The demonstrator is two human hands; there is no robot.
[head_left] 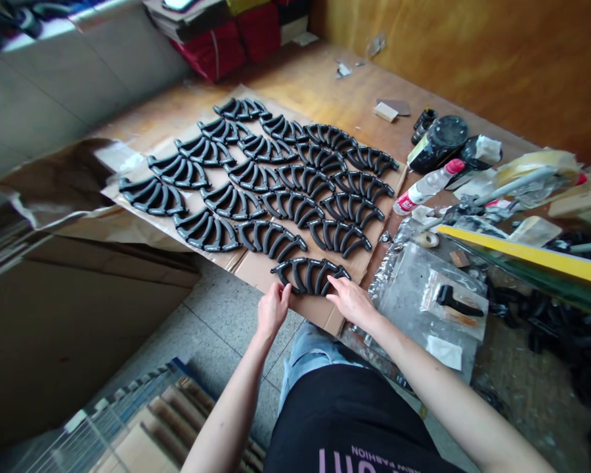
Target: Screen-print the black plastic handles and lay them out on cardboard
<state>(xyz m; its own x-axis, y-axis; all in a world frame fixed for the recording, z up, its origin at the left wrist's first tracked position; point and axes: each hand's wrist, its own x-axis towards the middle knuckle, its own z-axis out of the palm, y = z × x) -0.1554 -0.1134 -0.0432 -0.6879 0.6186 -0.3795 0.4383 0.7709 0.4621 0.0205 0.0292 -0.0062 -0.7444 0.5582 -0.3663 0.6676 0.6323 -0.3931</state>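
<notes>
Speckled grey floor tiles point(217, 328) show below a wooden workbench point(325, 85) whose near edge carries a flat sheet of brown cardboard point(256, 266).

Nearest, both bare hands rest on one black curved plastic fan-shaped piece point(309, 274) at the sheet's front edge. The left hand point(272, 309) sits at its 9 o'clock end, fingers loosely curled against the tip. The right hand point(352, 301) lies at its 4 o'clock side, fingers stretched flat with tips on the ribs; neither grips it closed.

At 3 o'clock of the right hand lies a clear plastic bag point(423, 295) with a small black-handled tool point(456, 303) on it.

Beyond, toward 12 o'clock, rows of matching black curved pieces point(276, 177) cover the cardboard. Farther at 2 o'clock lie a clear bottle with a red cap point(426, 187) and a black round lidded container point(438, 141).
</notes>
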